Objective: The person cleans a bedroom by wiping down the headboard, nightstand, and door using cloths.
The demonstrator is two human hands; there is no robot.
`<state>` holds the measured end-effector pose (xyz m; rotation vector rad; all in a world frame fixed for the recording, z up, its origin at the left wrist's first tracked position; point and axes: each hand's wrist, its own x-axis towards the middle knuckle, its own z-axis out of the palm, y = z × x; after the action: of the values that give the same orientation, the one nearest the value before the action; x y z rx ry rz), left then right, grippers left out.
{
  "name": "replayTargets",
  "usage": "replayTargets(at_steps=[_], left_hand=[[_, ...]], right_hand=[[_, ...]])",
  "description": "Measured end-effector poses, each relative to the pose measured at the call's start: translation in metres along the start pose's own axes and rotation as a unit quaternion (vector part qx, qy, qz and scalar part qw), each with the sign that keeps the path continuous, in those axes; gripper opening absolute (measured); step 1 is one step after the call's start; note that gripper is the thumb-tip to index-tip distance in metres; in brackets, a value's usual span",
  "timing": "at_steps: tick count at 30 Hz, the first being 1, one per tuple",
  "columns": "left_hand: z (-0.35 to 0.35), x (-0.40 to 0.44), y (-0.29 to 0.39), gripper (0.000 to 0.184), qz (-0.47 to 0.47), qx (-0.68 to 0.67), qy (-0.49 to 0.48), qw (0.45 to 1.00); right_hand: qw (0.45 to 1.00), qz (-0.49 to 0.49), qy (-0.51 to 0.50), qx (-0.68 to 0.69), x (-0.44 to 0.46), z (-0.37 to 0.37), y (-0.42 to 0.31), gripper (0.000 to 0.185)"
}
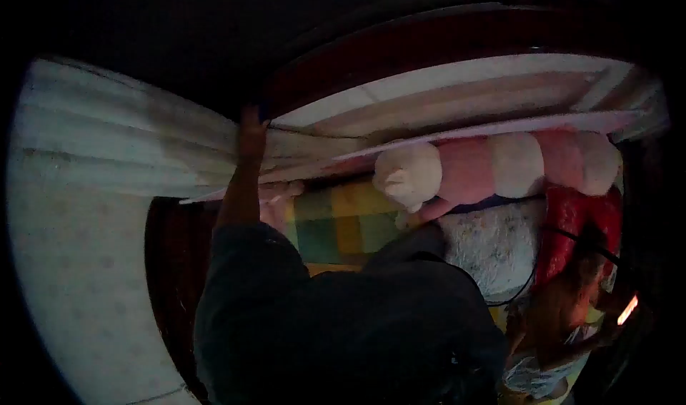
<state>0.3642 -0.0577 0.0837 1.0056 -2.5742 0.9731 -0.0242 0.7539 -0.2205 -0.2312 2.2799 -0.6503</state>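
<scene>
Pale curtain [78, 162] at 9 o'clock. Left hand [251, 130] raised at 11, at the near end of the dark red board [429, 46], which arcs to 1; can't tell if it's gripping. Right hand out of view, state unknown. Striped plush toy [514, 165] at 2. Another person [564, 305] at 4, beside glowing light [628, 310].

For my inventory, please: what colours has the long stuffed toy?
The long stuffed toy has alternating pink and white bands, best seen in the head view.
</scene>
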Motion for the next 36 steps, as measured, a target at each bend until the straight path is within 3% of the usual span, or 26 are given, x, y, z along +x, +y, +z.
replayTargets(at_steps=[3,7,10,12,13,15,16,18,21,22,23,24,25,26,27,28,29,30,31,35,36], left_hand=[[0.024,-0.020,-0.038,0.049,-0.107,-0.033,-0.081,0.990],[0.059,-0.052,-0.098,0.052,-0.071,-0.042,-0.095,0.992],[0.086,-0.083,-0.119,0.061,-0.110,-0.060,-0.089,0.988],[0.111,-0.092,-0.137,0.069,-0.202,0.017,-0.155,0.967],[0.106,-0.082,-0.128,0.069,-0.201,0.010,-0.158,0.967],[0.080,-0.040,-0.110,0.071,-0.360,-0.005,-0.345,0.866],[0.094,-0.048,-0.117,0.071,-0.351,-0.011,-0.342,0.871],[0.119,-0.068,-0.129,0.070,-0.226,0.023,-0.228,0.947],[0.029,-0.005,-0.038,0.058,-0.184,0.088,-0.278,0.939],[0.017,0.008,-0.015,0.051,-0.110,0.141,-0.256,0.950],[0.008,0.020,0.004,0.045,-0.039,0.197,-0.233,0.952],[-0.003,0.034,0.023,0.045,-0.029,0.191,-0.224,0.955],[-0.010,0.049,0.040,0.042,-0.060,0.126,-0.201,0.970],[-0.015,0.060,0.056,0.040,-0.091,0.058,-0.177,0.978],[-0.020,0.071,0.071,0.040,-0.084,0.048,-0.162,0.982],[-0.020,0.079,0.083,0.041,-0.060,0.031,-0.130,0.989],[-0.031,0.082,0.096,0.042,-0.039,0.016,-0.096,0.994],[-0.037,0.089,0.109,0.042,-0.031,0.007,-0.085,0.996],[-0.038,0.099,0.121,0.044,0.007,-0.023,-0.082,0.996],[-0.046,0.137,0.180,0.046,0.098,-0.102,-0.001,0.990],[-0.046,0.144,0.187,0.046,0.101,-0.107,0.012,0.989]], right_hand=[[0.998,-0.001,-0.021,-0.051,0.026,0.014,0.004,0.023],[0.993,0.007,-0.036,-0.111,0.044,0.022,0.008,0.024],[0.989,0.013,-0.040,-0.141,0.055,0.023,0.024,0.025],[0.985,0.011,-0.041,-0.167,0.054,0.022,0.030,0.025],[0.983,0.008,-0.038,-0.180,0.053,0.021,0.036,0.025],[0.978,-0.009,-0.030,-0.205,0.050,0.020,0.056,0.025],[0.976,-0.015,-0.025,-0.215,0.047,0.021,0.064,0.026],[0.967,-0.046,-0.010,-0.251,0.040,0.026,0.073,0.026],[0.927,-0.130,0.035,-0.349,0.035,0.047,0.116,0.027],[0.931,-0.113,0.043,-0.345,0.028,0.047,0.096,0.027],[0.974,-0.005,0.011,-0.226,0.026,0.044,0.070,0.026],[0.990,0.098,-0.017,-0.095,0.017,0.034,0.032,0.025],[0.991,0.105,-0.008,-0.087,0.012,0.030,0.026,0.025],[0.971,-0.083,0.022,-0.222,0.005,0.027,0.020,0.023],[0.898,-0.263,0.057,-0.349,0.003,0.022,0.012,0.022],[0.901,-0.252,0.072,-0.347,-0.002,0.017,-0.017,0.022],[0.978,-0.096,-0.006,-0.186,-0.015,0.006,-0.050,0.024],[0.996,0.077,-0.023,-0.028,-0.027,-0.006,-0.085,0.027],[0.993,0.112,0.015,0.037,-0.024,0.003,-0.066,0.026],[0.978,0.004,0.150,0.146,-0.009,0.048,0.039,0.022],[0.976,0.026,0.149,0.156,-0.017,0.045,0.039,0.022]])
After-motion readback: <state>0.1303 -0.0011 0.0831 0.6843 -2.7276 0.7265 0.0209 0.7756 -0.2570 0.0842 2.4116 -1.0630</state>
